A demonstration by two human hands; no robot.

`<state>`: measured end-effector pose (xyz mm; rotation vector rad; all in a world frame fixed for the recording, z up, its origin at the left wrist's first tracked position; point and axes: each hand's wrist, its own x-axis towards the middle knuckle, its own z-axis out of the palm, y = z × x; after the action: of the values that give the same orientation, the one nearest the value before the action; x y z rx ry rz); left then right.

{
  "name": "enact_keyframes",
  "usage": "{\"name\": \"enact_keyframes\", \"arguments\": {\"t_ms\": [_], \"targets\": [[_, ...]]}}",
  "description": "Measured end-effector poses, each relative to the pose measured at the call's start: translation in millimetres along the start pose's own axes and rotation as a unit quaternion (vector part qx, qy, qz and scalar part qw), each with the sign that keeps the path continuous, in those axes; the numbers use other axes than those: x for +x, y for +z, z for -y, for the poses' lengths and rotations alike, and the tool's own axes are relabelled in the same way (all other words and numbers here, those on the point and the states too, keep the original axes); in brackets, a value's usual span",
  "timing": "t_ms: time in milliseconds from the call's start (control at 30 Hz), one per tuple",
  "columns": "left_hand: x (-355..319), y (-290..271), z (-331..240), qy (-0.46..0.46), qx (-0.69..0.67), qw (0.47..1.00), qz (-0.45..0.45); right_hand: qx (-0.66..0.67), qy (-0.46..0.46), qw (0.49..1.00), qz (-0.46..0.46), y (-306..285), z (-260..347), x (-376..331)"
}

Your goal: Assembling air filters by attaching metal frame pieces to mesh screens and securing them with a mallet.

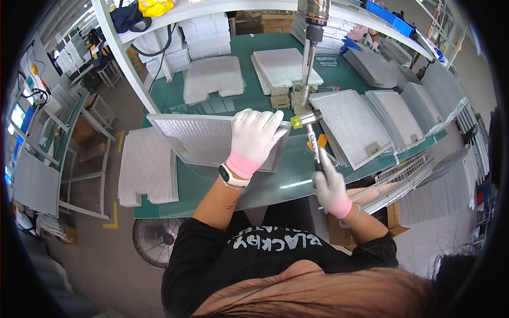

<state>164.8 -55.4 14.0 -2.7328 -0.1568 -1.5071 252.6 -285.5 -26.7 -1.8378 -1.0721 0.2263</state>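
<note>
A metal-framed mesh filter panel [199, 142] is tilted up on its edge over the table. My left hand [252, 135], in a white glove with a pink cuff, is closed over its top edge near the right corner. My right hand [330, 186], gloved the same way, grips the handle of a mallet [312, 139]. The mallet's head has one yellow-green face and one dark face. Its yellow-green face is at the panel's right upper corner; I cannot tell whether they touch. Behind the mallet, an orange-yellow object [321, 141] lies partly hidden on the table.
Mesh sheets [147, 167] are stacked left on the green table [216, 107], with more stacks [283, 66] at the back. Framed panels [352, 124] lean in rows at right. A power driver [314, 32] hangs over small metal brackets [281, 99]. A floor fan [155, 241] stands below.
</note>
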Motion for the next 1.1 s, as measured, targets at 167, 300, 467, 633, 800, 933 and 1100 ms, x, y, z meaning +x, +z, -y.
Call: {"name": "enact_keyframes", "arguments": {"t_ms": [167,300,467,633,800,933,1100], "targets": [[-4,-6,0,-0.007,0.009,1.000,0.008,0.088,-0.148,0.972,-0.158,-54,17,21],[-2,-3,-2,-0.004,0.001,1.000,0.003,-0.290,-0.301,0.908,0.028,-57,13,28],[-3,-5,0,0.000,-0.010,1.000,0.000,0.098,0.130,0.983,0.080,-42,-4,27],[2,-12,-18,-0.035,0.012,0.999,-0.003,-0.268,-0.068,0.955,0.110,8,-114,34],[3,-9,-26,-0.063,0.031,0.996,-0.048,-0.218,-0.331,0.893,-0.215,-14,14,134],[5,-7,-27,-0.058,0.030,0.997,-0.043,0.150,-0.399,0.881,-0.208,-49,146,211],[0,-9,-16,-0.009,0.004,0.998,-0.054,-0.188,-0.509,0.740,-0.398,-50,160,227]]}}
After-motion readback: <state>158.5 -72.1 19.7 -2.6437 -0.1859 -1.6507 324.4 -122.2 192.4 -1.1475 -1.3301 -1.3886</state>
